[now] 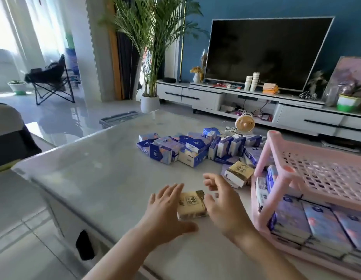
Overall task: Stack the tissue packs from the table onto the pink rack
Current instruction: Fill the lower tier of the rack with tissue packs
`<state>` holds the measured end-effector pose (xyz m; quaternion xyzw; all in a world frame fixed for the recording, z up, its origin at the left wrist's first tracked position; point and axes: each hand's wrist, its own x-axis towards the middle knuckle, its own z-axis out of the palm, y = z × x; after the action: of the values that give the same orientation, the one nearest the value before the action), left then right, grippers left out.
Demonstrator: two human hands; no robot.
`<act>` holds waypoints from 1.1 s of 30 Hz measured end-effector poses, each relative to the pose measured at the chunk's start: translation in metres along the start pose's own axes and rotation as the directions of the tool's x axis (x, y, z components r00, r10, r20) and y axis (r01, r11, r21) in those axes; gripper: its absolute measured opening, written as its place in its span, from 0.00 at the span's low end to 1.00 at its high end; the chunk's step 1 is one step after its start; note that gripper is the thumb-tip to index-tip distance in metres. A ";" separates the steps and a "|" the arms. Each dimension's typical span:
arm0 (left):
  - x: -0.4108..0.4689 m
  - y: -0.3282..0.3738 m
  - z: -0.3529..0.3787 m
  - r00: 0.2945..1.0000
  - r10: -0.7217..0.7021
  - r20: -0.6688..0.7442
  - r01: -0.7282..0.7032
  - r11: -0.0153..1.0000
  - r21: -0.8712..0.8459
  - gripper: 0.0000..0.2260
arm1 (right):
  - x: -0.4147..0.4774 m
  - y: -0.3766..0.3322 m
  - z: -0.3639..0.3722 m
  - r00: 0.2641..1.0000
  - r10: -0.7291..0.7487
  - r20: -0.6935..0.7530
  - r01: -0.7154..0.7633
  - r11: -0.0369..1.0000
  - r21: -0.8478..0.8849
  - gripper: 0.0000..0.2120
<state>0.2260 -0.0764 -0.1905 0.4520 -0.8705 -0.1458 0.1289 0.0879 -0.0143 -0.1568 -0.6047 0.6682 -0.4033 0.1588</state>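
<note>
Grey table (106, 158), tissue packs (187, 150), pink rack (276, 190)

Grey glossy table (98, 164). Near its front edge lies a cream-and-gold tissue pack (192, 205), flat on the surface. Left hand (165, 209) and right hand (222, 207) flank it, fingers spread, palms inward; left fingertips touch the pack's left edge, right hand just beside its right side. Second cream pack (239, 172) leans tilted near the pink rack (276, 168) at right. Rack's lower shelf holds rows of blue-purple packs (321, 223); its top shelf shows bare mesh. A loose heap of blue packs (195, 148) sits further back.
</note>
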 end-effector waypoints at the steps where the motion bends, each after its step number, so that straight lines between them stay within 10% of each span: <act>1: 0.005 -0.001 0.002 0.999 0.024 -0.029 -0.023 1.000 0.003 0.42 | 0.014 0.001 0.006 0.999 0.030 -0.029 -0.030 1.000 0.004 0.19; 7: 0.041 -0.019 -0.006 0.983 -0.125 -0.135 0.128 0.992 0.011 0.29 | 0.100 0.003 0.032 0.984 0.156 -0.086 -0.167 0.977 -0.134 0.18; 11: 0.080 -0.041 -0.033 0.938 -0.224 -0.265 0.150 0.950 -0.273 0.23 | 0.139 0.017 0.047 0.951 0.180 -0.251 -0.250 0.927 -0.281 0.25; 16: 0.134 -0.073 -0.052 0.983 0.002 -0.185 0.042 0.971 0.233 0.32 | 0.185 0.022 0.045 0.913 0.310 -0.267 -0.381 0.881 -0.281 0.33; 23: 0.148 -0.098 -0.046 0.948 0.213 -0.239 -0.063 0.856 0.513 0.15 | 0.196 0.026 0.045 0.963 0.219 -0.155 -0.268 0.778 -0.568 0.29; 29: 0.092 -0.074 -0.070 0.919 -0.015 -0.394 -0.040 0.990 -0.132 0.07 | 0.135 -0.006 0.041 0.970 0.002 -0.244 -0.031 0.993 -0.116 0.30; 33: 0.014 -0.028 -0.087 0.946 -0.303 -0.110 0.130 0.670 -0.731 0.04 | 0.032 -0.036 0.020 0.986 -0.083 -0.143 0.121 0.951 0.283 0.25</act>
<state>0.2702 -0.1154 -0.1187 0.4801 -0.6645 -0.4350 0.3724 0.1194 -0.0493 -0.1336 -0.5810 0.5783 -0.5432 0.1813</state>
